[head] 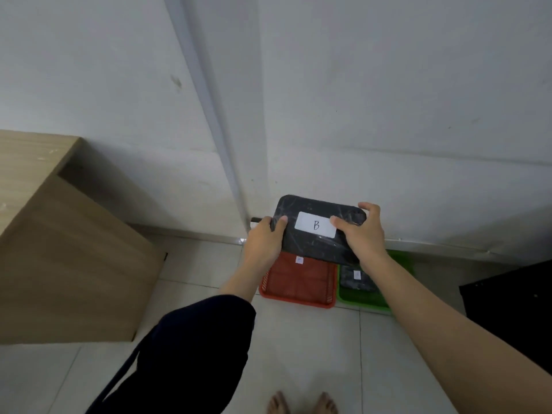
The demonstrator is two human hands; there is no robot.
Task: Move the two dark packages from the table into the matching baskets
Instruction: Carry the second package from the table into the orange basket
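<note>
I hold a dark package with a white label marked "B" in the air above two baskets on the floor. My left hand grips its left end and my right hand grips its right end. Below it stands a red basket with a small white tag on its far wall. To its right stands a green basket with a second dark package lying inside, partly hidden by my right forearm.
A wooden table stands at the left. A white wall rises behind the baskets. A black object sits at the right edge. My bare feet show on the tiled floor at the bottom.
</note>
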